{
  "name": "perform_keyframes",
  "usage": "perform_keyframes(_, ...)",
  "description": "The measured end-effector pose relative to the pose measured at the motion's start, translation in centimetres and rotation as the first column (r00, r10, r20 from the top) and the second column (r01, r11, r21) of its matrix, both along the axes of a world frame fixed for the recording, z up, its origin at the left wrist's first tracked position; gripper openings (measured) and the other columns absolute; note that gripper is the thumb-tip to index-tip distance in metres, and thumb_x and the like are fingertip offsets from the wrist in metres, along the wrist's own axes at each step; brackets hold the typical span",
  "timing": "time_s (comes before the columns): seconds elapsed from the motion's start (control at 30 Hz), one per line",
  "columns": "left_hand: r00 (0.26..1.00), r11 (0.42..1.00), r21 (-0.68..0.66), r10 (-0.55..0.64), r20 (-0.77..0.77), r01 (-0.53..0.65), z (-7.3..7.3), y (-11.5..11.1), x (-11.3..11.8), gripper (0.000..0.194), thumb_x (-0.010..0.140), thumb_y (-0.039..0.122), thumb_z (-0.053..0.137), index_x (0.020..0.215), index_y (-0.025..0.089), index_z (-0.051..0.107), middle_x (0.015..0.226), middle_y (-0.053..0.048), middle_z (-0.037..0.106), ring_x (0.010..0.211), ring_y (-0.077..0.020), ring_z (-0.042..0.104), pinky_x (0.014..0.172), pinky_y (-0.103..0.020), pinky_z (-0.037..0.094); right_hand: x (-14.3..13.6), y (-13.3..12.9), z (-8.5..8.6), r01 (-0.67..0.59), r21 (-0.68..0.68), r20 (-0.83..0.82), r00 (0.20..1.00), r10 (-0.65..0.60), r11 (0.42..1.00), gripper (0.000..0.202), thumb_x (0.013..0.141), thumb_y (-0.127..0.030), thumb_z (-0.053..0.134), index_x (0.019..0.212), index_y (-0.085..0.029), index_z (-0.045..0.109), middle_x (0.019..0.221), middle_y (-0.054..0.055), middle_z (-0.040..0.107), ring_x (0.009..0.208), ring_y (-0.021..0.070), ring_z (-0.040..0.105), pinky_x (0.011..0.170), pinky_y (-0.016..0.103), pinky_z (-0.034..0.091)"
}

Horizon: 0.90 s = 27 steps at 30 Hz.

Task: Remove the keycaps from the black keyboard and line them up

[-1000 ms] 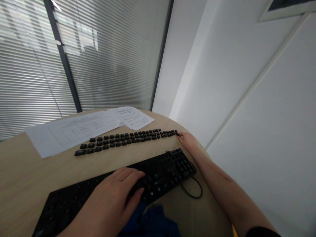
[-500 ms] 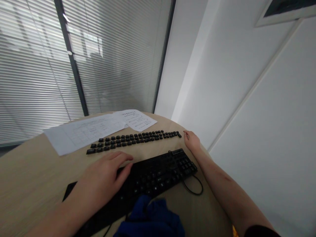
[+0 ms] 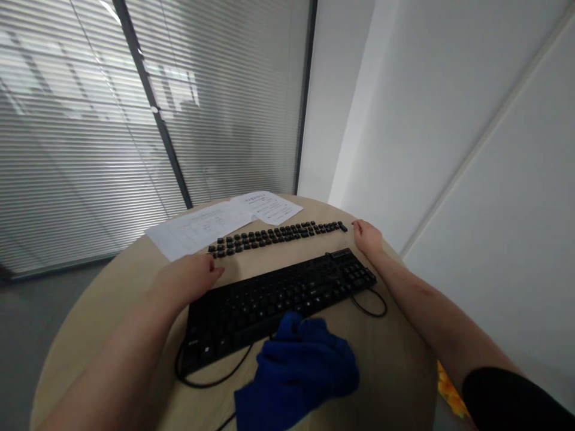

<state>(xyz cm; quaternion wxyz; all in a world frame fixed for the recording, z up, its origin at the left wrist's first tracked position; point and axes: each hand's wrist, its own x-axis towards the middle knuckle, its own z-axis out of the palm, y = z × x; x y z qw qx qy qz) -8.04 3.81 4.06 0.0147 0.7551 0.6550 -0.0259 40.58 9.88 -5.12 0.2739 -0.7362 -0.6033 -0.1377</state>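
A black keyboard lies across the round wooden table, its cable looping out at both ends. Behind it, loose black keycaps are laid out in rows. My left hand is at the left end of these rows, fingers curled together; what they hold, if anything, is hidden. At the right end of the rows rests my right hand, its fingers curled in beside the last keycaps, and nothing can be made out inside. A crumpled blue cloth lies in front of the keyboard.
Printed paper sheets lie at the table's back left. Beyond stands a glass partition with blinds, and a white wall rises on the right. Something orange and yellow shows at the lower right, below the table edge.
My left hand has moved off the keyboard to the left end of the keycap rows, its fingers now drawn together. The view has shifted, showing more of the keyboard and cloth.
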Motion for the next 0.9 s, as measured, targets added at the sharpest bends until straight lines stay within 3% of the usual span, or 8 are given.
perform_keyframes(0.13, 0.997, 0.997, 0.004, 0.074, 0.003, -0.074, 0.3, 0.4, -0.6, 0.053, 0.087, 0.058, 0.038, 0.089, 0.018, 0.073, 0.096, -0.019, 0.074, 0.095, -0.0373, 0.069, 0.076, -0.041, 0.05, -0.7, -0.1, 0.1, -0.001, -0.068, 0.025, 1.0, 0.003, 0.998, 0.035, 0.101, -0.032, 0.038, 0.107, -0.016, 0.069, 0.11, 0.013, 0.073, 0.099, 0.0246, 0.064, 0.084, 0.031, 0.041)
perform_keyframes(0.4, 0.999, 0.996, -0.085, -0.016, 0.052, 0.021, -1.8, 1.9, -1.0, 0.069, 0.092, 0.058, 0.028, 0.1, 0.009, 0.075, 0.112, -0.025, 0.072, 0.108, -0.0383, 0.067, 0.092, -0.043, 0.048, -1.7, -2.0, 0.4, 0.044, -0.167, 0.077, 0.997, -0.031, 0.985, 0.037, 0.103, -0.032, 0.036, 0.107, -0.015, 0.068, 0.105, 0.015, 0.073, 0.094, 0.0246, 0.065, 0.08, 0.032, 0.039)
perform_keyframes(0.5, 0.989, 0.995, -0.103, 0.006, 0.148, 0.01, -2.3, 2.1, -1.1, 0.066, 0.09, 0.061, 0.034, 0.101, 0.011, 0.075, 0.113, -0.022, 0.072, 0.111, -0.0378, 0.065, 0.095, -0.042, 0.048, -2.1, -3.0, 0.3, 0.05, -0.202, 0.084, 0.996, -0.034, 0.978, 0.04, 0.104, -0.034, 0.033, 0.108, -0.014, 0.068, 0.104, 0.016, 0.073, 0.092, 0.0248, 0.066, 0.078, 0.032, 0.04)
perform_keyframes(0.73, 0.967, 0.987, -0.158, 0.065, 0.246, -0.026, -2.6, 2.3, -1.0, 0.063, 0.089, 0.065, 0.036, 0.089, 0.015, 0.074, 0.083, -0.013, 0.074, 0.086, -0.0324, 0.071, 0.078, -0.038, 0.054, -2.7, -5.1, 0.3, 0.047, -0.261, 0.091, 0.996, -0.024, 0.964, 0.041, 0.104, -0.037, 0.032, 0.11, -0.016, 0.067, 0.104, 0.014, 0.074, 0.092, 0.023, 0.067, 0.075, 0.029, 0.04)
perform_keyframes(0.9, 0.952, 0.976, -0.217, 0.062, 0.3, 0.005, -2.7, 2.3, -1.4, 0.058, 0.086, 0.066, 0.042, 0.079, 0.016, 0.07, 0.077, -0.011, 0.07, 0.074, -0.0275, 0.068, 0.064, -0.033, 0.053, -3.0, -5.6, 0.7, 0.055, -0.265, 0.081, 0.996, -0.035, 0.963, 0.041, 0.104, -0.037, 0.032, 0.11, -0.016, 0.067, 0.106, 0.015, 0.074, 0.093, 0.0234, 0.067, 0.074, 0.029, 0.04)
